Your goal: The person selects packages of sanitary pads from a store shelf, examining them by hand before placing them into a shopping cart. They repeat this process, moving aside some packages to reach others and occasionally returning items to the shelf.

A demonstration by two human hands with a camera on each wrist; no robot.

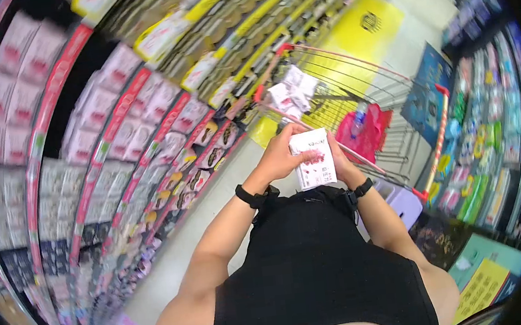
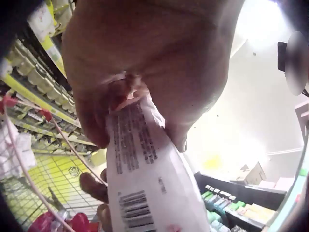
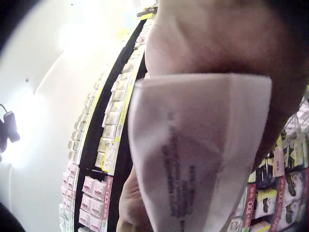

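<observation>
Both hands hold a white soft packet (image 1: 315, 160) with pink print and small dark lettering in front of the chest. My left hand (image 1: 281, 155) grips its left side, thumb lying across the printed face. At the opposite edge my right hand (image 1: 342, 165) holds it, most of its fingers hidden behind. In the left wrist view a barcode and lines of text show on the packet (image 2: 140, 169), one end of it under the left hand (image 2: 149, 53). Seen from the right wrist, the packet (image 3: 198, 145) lies against the right palm (image 3: 212, 43).
A wire shopping cart (image 1: 384, 72) with red corners stands just ahead. It carries several white packets (image 1: 294, 90) and a bright pink-red bag (image 1: 364, 131). Shelves of pink and white packs (image 1: 96, 107) line the left, and more stocked shelves (image 1: 483, 133) the right.
</observation>
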